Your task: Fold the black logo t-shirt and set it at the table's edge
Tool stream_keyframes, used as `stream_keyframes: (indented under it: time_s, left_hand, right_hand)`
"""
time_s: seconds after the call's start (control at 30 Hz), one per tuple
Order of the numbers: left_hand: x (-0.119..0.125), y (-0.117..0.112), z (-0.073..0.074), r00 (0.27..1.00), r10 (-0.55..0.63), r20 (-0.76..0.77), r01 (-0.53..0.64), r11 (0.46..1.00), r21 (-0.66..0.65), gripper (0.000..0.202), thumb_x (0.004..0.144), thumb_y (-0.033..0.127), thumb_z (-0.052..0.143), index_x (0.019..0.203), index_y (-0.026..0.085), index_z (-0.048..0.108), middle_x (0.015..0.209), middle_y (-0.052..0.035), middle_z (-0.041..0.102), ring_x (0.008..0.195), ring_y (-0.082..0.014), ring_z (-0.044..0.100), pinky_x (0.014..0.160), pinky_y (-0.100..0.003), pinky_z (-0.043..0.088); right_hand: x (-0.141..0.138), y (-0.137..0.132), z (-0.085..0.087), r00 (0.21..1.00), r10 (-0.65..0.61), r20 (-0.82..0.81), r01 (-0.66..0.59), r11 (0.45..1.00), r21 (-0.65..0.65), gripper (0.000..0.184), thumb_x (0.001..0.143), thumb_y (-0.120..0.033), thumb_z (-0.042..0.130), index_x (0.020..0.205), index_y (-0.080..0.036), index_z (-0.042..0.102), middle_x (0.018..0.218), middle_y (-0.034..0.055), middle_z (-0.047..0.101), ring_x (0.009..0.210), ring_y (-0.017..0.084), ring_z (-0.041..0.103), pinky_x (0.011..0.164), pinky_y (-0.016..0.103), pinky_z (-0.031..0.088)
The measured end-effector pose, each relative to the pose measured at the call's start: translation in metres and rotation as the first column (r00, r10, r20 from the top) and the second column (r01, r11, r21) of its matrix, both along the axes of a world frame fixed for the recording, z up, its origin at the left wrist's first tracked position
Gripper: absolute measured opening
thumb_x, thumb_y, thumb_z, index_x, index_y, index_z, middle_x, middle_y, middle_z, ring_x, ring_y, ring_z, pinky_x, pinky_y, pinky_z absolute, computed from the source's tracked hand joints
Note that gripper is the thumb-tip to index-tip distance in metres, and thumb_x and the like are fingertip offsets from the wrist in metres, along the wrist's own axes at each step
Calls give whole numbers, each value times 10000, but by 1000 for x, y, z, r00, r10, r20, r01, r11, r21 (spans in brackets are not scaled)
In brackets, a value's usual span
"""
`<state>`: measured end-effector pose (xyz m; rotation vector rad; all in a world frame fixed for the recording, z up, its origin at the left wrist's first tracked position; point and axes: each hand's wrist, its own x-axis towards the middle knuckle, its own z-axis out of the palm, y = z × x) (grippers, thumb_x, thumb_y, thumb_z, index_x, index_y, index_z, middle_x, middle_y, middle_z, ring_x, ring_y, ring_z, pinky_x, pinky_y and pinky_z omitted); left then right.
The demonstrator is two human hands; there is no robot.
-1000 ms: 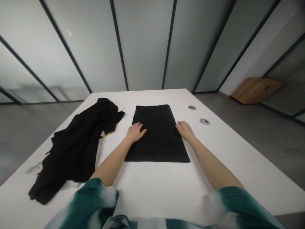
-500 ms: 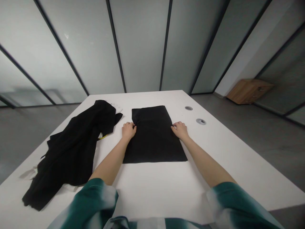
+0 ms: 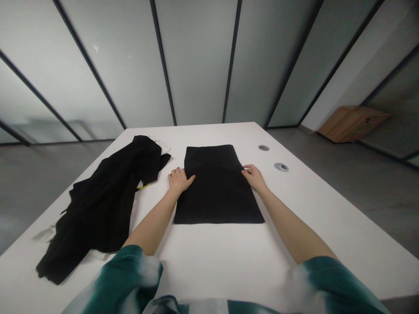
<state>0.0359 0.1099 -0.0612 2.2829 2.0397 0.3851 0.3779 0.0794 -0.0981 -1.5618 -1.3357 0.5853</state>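
A black cloth [image 3: 218,192] lies flat before me as a near-rectangle, its near side wider in view than its far side. At its left edge rests my left hand [image 3: 180,179], open, the thumb stretched over the cloth and the fingers apart from it beside the edge. My right hand [image 3: 254,176] is closed at the opposite edge, pinching the cloth between thumb and fingers. Its fingertips are partly hidden. Left of my left forearm lies a loose heap of black fabric [image 3: 101,200], with white material showing from under it.
Everything lies on a white table [image 3: 216,261]. Two round grommets, a far one [image 3: 263,148] and a nearer one [image 3: 281,167], sit in its right side. A bit of yellow [image 3: 144,186] shows beside the heap. Frosted panels and a wooden cabinet [image 3: 353,124] stand beyond.
My left hand has loosened its pinch, and its thumb now stretches over the cloth. The crumpled left edge has smoothed out. The whole view has shifted slightly.
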Motion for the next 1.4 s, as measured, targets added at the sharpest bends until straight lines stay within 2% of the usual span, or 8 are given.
stream_keyframes:
  time_s: [0.23,0.37,0.43,0.57,0.7,0.93,1.17,1.4]
  left_hand:
    - [12,3,0,998,-45,44,44,999,18,297,901,311,505,1111,154,646,1241,-206,611,1191,-381,522,964,-500,418]
    - [11,13,-7,944,-33,328,44,999,-25,286,909,301,495,1141,161,587,1099,-176,674,1095,-354,608,941,-488,454]
    - [7,20,-12,824,-8,566,44,998,-50,358,873,285,545,1209,161,534,1060,-137,687,1041,-314,641,914,-456,487]
    - [-4,29,-17,392,14,920,140,987,-75,780,719,167,614,1444,182,326,1037,-66,699,925,-231,679,861,-402,533]
    - [-15,32,-12,164,32,986,291,954,-79,665,606,145,622,1268,194,582,982,-41,723,906,-217,686,872,-379,534]
    - [-12,30,-9,137,93,986,320,938,-132,337,599,243,707,930,189,676,879,-31,713,832,-209,675,809,-371,543]
    - [-7,28,-15,321,-18,947,284,956,-78,476,640,209,665,1114,198,620,873,-16,681,815,-197,659,774,-350,542]
    - [-12,28,-5,149,24,989,254,965,-62,384,593,269,699,965,175,719,904,-43,725,874,-225,669,863,-393,525]
  right_hand:
    - [-1,1,0,998,27,50,-26,1000,-16,275,736,-390,574,961,-231,579,703,-4,656,634,187,581,620,309,436]
    - [0,0,-2,998,35,53,-34,999,-15,275,755,-380,540,979,-226,580,694,-2,639,621,183,564,594,298,431]
    - [1,0,-3,998,45,52,-44,999,-5,279,762,-362,518,993,-221,586,680,-9,620,603,176,549,582,291,423]
    - [2,0,-1,997,47,55,-49,998,29,340,738,-303,496,1036,-202,621,712,-6,605,592,162,528,576,286,413]
    - [3,-1,6,1000,11,21,-11,999,33,370,691,-242,483,992,-181,690,812,34,673,710,191,595,696,330,477]
    - [3,-6,16,988,-10,-156,12,1000,17,248,697,-300,600,874,-194,737,890,64,750,876,243,667,862,404,500]
    - [3,-2,14,987,-19,-157,20,1000,7,227,658,-312,610,818,-189,714,816,56,735,820,236,661,838,403,498]
    - [-1,-6,20,961,-48,-271,52,999,5,266,637,-358,632,832,-191,701,726,33,689,711,208,614,712,368,499]
